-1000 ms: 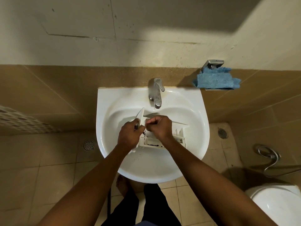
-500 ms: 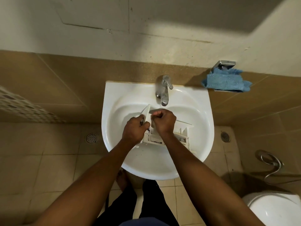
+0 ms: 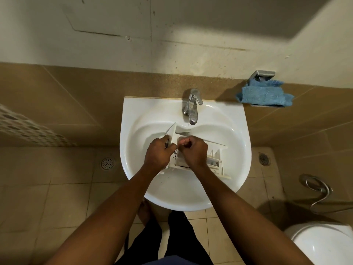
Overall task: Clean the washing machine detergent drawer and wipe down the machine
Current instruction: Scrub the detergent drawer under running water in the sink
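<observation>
Floor drain (image 3: 108, 163): far left, on open tile.
Left hand (image 3: 158, 153): grips the left end of the detergent drawer (image 3: 215, 162), front panel tilted up.
Drawer: inside the washbasin (image 3: 133, 115), right end near the basin's right wall.
Right hand (image 3: 193, 150): fisted over the drawer; contents cannot be told.
Tap (image 3: 192, 106): just beyond.
Blue cloth (image 3: 264, 94): far right, on a wall holder.

Tan tiled floor (image 3: 38, 207), cream wall (image 3: 191, 25)
</observation>
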`<state>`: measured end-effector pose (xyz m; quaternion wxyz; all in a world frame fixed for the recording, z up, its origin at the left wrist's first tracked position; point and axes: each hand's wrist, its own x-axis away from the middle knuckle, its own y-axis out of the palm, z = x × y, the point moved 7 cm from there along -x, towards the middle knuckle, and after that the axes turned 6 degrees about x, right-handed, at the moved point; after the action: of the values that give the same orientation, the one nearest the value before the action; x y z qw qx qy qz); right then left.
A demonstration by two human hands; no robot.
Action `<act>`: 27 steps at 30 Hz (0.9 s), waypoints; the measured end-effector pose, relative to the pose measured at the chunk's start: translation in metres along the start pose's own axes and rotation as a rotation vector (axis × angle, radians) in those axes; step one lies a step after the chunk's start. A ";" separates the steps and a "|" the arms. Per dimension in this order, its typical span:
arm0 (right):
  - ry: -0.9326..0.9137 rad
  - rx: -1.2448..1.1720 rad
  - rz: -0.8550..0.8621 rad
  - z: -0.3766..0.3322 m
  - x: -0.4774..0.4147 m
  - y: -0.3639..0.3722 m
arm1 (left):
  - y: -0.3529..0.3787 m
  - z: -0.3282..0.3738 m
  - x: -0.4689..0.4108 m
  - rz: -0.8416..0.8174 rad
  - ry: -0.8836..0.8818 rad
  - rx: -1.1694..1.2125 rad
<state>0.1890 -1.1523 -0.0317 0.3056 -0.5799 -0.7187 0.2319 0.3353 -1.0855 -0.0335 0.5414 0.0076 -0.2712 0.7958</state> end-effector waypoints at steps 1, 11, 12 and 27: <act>-0.010 0.012 -0.013 0.002 0.004 0.000 | 0.000 0.000 0.000 0.002 0.001 -0.002; 0.236 -0.116 -0.015 0.011 -0.007 0.006 | 0.001 0.000 0.002 0.001 -0.015 -0.012; 0.221 -0.104 -0.040 0.012 -0.006 0.006 | 0.001 0.000 0.002 -0.006 -0.012 -0.019; 0.325 -0.110 -0.137 0.007 -0.032 0.003 | 0.003 0.002 0.002 -0.026 -0.006 -0.064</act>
<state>0.1904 -1.1822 -0.0443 0.4006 -0.5752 -0.7094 0.0738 0.3318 -1.0855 -0.0328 0.5509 -0.0036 -0.2983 0.7794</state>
